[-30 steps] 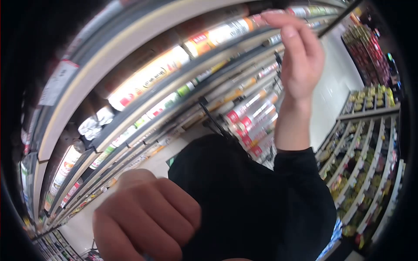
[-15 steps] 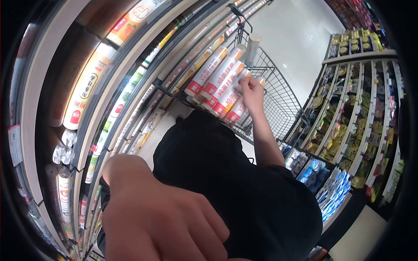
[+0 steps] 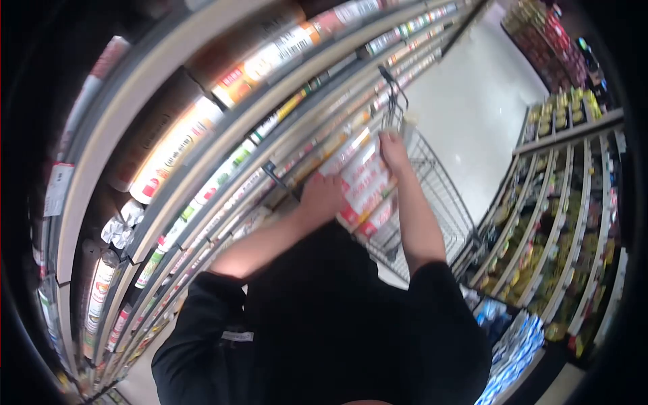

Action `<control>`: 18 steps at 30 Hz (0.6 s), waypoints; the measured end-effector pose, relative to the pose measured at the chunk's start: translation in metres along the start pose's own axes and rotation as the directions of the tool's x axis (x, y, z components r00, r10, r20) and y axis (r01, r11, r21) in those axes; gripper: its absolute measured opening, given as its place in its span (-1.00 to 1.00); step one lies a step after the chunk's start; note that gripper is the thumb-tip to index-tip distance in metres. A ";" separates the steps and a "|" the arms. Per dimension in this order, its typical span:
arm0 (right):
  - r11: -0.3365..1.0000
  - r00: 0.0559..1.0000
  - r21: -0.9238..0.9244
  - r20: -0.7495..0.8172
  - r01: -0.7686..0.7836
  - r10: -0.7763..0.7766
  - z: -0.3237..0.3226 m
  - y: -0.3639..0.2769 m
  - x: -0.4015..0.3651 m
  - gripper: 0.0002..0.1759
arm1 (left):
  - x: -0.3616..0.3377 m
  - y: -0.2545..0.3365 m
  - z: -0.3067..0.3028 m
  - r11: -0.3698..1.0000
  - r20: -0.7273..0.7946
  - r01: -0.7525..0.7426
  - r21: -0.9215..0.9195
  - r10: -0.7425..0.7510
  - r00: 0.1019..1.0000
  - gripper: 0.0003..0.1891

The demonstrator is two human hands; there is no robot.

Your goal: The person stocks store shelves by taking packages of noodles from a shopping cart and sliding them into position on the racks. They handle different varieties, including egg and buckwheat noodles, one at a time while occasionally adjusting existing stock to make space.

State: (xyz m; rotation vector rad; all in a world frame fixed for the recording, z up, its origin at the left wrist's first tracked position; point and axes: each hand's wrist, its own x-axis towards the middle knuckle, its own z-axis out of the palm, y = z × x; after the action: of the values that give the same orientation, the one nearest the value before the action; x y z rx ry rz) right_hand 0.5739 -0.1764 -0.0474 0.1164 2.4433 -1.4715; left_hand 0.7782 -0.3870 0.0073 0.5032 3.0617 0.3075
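Several white, red and orange cylindrical packs (image 3: 368, 177) lie stacked side by side at the near left end of a wire shopping cart (image 3: 442, 196). My left hand (image 3: 322, 196) is at the lower left ends of the packs, its fingers blurred against them. At their upper right ends is my right hand (image 3: 393, 150), its fingers closed around the end of a pack. The packs sit between my two hands.
Shelves of similar cylindrical packs (image 3: 175, 148) curve along the left side. On the right stand shelves of yellow and dark packages (image 3: 540, 223), with blue and white bags (image 3: 516, 347) below. Pale floor (image 3: 466, 101) shows beyond the cart.
My left hand has moved from the near foreground forward to the packs. My right hand has shifted up to their far ends. The view has tilted, and the cart appears slightly lower.
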 end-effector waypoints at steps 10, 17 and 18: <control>0.939 0.993 0.342 -0.117 0.010 0.032 -0.006 -0.029 -0.049 -0.62 | -0.002 -0.004 -0.026 0.958 0.029 0.137 -0.250 -0.134 0.991 -0.33; 0.751 0.998 0.658 -0.066 0.053 -0.013 -0.030 -0.096 -0.090 -0.71 | -0.037 -0.025 -0.138 0.836 -0.039 0.140 -0.530 -0.189 0.981 -0.32; 0.734 0.991 0.668 -0.046 0.122 -0.123 -0.037 -0.125 -0.088 -0.71 | -0.042 -0.029 -0.167 0.836 -0.126 0.109 -0.538 -0.207 0.970 -0.33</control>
State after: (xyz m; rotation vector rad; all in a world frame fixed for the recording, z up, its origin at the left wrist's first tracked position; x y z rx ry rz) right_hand 0.6237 -0.1971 0.1000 0.0974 1.8137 -2.3497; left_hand 0.7999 -0.4588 0.1647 0.1939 2.9489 1.2017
